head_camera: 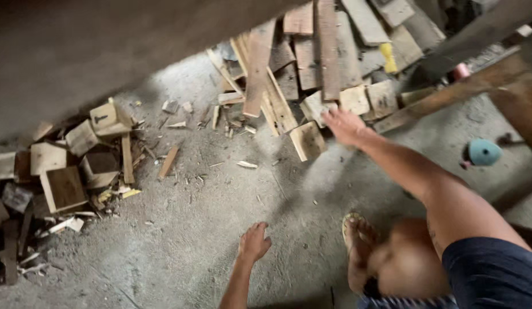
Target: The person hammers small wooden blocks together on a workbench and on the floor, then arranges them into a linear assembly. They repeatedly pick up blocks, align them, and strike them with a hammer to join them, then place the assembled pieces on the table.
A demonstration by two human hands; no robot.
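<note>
My right hand (343,126) reaches out, slightly blurred, to the edge of a heap of wood offcuts and planks (311,63). Its fingers are spread beside a pale block (316,107) and just above a small square board (307,141) lying on the concrete floor. Nothing is gripped in it. My left hand (254,241) hovers low over the dusty floor (220,194) with fingers apart, holding nothing. My foot in a sandal (357,243) and my bent knee are at the lower right.
A second pile of square wood blocks (65,169) lies at the left against a grey wall (77,46). A long wooden beam (449,94) slants across the upper right. A teal round object (484,151) sits on the floor at the right. Splinters litter the floor.
</note>
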